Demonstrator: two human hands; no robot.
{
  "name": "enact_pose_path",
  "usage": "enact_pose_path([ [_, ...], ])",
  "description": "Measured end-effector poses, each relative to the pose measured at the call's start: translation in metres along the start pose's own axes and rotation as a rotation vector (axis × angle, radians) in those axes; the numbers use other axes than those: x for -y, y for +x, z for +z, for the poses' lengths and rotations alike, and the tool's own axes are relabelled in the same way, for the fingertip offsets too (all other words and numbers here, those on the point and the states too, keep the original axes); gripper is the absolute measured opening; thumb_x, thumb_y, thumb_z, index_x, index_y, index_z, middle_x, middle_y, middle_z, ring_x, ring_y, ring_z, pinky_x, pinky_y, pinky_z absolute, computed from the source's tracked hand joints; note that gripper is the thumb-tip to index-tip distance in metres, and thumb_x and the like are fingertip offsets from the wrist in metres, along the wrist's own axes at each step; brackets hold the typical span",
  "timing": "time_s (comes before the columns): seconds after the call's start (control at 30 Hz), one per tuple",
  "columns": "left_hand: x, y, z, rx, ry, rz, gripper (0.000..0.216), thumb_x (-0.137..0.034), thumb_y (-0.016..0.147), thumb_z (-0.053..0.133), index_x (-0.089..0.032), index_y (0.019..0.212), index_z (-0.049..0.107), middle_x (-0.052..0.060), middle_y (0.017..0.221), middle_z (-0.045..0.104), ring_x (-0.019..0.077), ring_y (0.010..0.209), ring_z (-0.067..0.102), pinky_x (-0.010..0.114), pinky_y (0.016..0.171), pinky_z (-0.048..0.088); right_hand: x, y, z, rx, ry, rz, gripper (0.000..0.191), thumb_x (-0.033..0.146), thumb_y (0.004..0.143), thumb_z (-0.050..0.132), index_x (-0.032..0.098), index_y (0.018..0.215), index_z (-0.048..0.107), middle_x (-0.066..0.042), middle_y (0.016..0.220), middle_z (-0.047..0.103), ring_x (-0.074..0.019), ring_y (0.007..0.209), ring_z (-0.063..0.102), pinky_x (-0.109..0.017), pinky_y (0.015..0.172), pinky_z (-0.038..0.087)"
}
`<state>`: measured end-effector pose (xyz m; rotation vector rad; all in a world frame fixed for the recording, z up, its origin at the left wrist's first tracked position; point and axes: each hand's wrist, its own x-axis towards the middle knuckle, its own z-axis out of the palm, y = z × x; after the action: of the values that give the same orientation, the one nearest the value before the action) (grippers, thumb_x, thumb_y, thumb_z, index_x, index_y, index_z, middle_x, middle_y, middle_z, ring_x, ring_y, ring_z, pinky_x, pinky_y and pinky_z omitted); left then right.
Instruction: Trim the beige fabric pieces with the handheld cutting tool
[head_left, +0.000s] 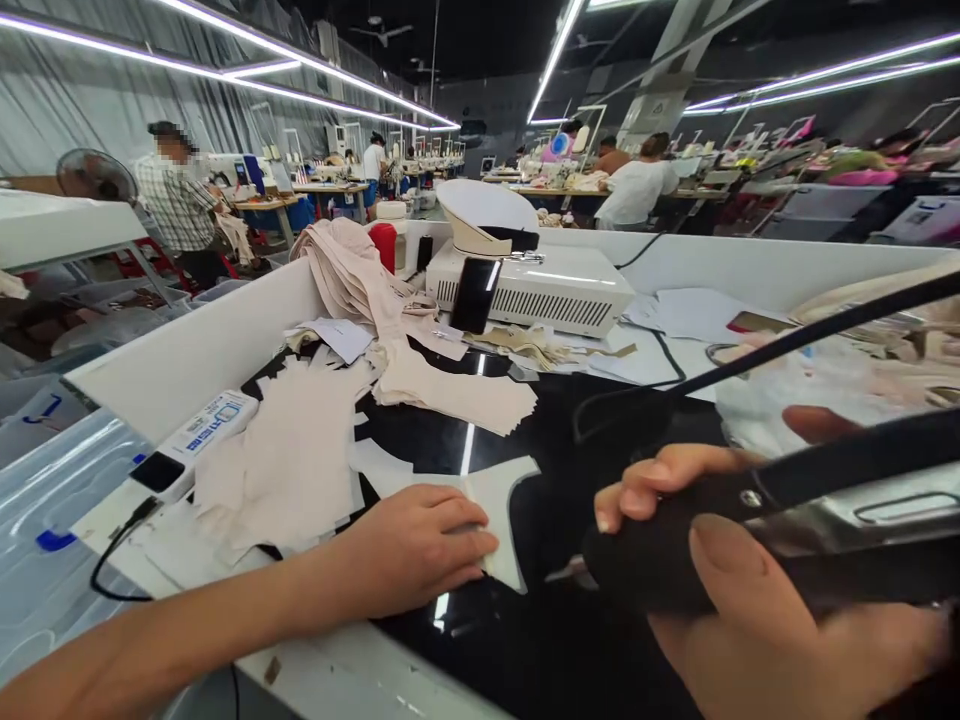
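Note:
My left hand (416, 548) lies flat, fingers together, pressing a pale cut fabric piece (499, 500) onto the glossy black work surface (420, 430). My right hand (720, 590) is wrapped around the black padded handle (645, 560) of a hand tool whose dark arm and metal body (862, 500) run off to the right. Its tip sits just right of the fabric piece. A stack of beige cut pieces (292, 460) lies left of my left hand, and another pile (450, 385) lies behind it.
A white boxy machine (540, 285) with a black phone (475, 295) leaning on it stands at the back. A white device with a cable (199, 435) lies at the left edge. Paper scraps and plastic-wrapped goods (817, 385) sit to the right. Other workers sit at distant tables.

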<state>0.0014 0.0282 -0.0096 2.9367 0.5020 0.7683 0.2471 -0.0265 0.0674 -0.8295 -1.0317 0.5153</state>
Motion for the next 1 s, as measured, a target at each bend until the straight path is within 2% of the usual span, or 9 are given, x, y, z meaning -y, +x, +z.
enact_pose_path([
  [0.1,-0.002,-0.001,-0.005,0.017,-0.008,-0.011,0.019,-0.028,0.126,0.072,-0.017,0.140,0.079,0.012,0.140,0.086,0.0259,0.130,0.083,0.040,0.122,0.068,0.006,0.002,0.007,0.025,0.054,-0.013,0.064,0.041,0.084,0.115,0.040,0.136,0.077,0.003,0.086,0.078,-0.0259,0.066,0.073,-0.042,0.052,0.067],
  [0.23,-0.005,0.003,-0.010,0.020,0.010,0.006,0.017,-0.028,0.124,0.078,-0.017,0.136,0.078,0.012,0.136,0.086,0.0252,0.129,0.083,0.039,0.123,0.067,0.003,-0.003,0.013,0.031,0.081,-0.051,0.058,0.047,0.091,0.110,0.040,0.140,0.079,0.003,0.087,0.076,-0.0234,0.064,0.070,-0.038,0.048,0.063],
  [0.47,-0.007,0.024,0.003,0.064,0.060,0.154,0.030,-0.042,0.115,0.092,-0.016,0.110,0.078,0.006,0.111,0.084,0.0245,0.101,0.083,0.037,0.097,0.069,0.003,-0.008,0.017,0.045,0.139,-0.032,0.051,0.046,0.092,0.110,0.040,0.135,0.083,0.003,0.085,0.076,-0.0218,0.063,0.069,-0.035,0.048,0.063],
  [0.53,-0.007,0.029,0.010,0.059,0.075,0.177,0.029,-0.038,0.118,0.089,-0.017,0.102,0.076,0.004,0.100,0.081,0.0230,0.092,0.080,0.036,0.091,0.068,0.004,-0.008,0.018,0.053,0.149,-0.019,0.051,0.044,0.092,0.111,0.039,0.135,0.084,0.003,0.084,0.077,-0.0212,0.063,0.070,-0.034,0.049,0.065],
  [0.6,-0.007,0.030,0.014,0.037,0.065,0.165,0.028,-0.031,0.122,0.080,-0.017,0.098,0.076,0.003,0.095,0.079,0.0210,0.088,0.078,0.034,0.092,0.067,0.004,-0.009,0.018,0.061,0.150,-0.016,0.050,0.043,0.092,0.110,0.039,0.134,0.084,0.003,0.085,0.078,-0.0207,0.063,0.071,-0.034,0.050,0.066],
  [0.73,-0.007,0.027,0.014,0.000,-0.024,0.096,0.029,-0.023,0.127,0.068,-0.017,0.100,0.077,0.003,0.099,0.081,0.0193,0.090,0.078,0.032,0.096,0.066,0.002,-0.011,0.021,0.060,0.161,-0.031,0.049,0.043,0.093,0.110,0.038,0.135,0.083,0.003,0.085,0.077,-0.0211,0.064,0.072,-0.035,0.050,0.066],
  [1.0,-0.006,0.025,0.015,0.000,-0.102,0.067,0.026,-0.023,0.127,0.068,-0.016,0.106,0.082,0.005,0.108,0.085,0.0203,0.097,0.081,0.033,0.101,0.066,-0.001,-0.010,0.023,0.056,0.162,-0.052,0.048,0.046,0.094,0.109,0.037,0.133,0.082,0.004,0.085,0.076,-0.0206,0.065,0.071,-0.034,0.050,0.064],
])
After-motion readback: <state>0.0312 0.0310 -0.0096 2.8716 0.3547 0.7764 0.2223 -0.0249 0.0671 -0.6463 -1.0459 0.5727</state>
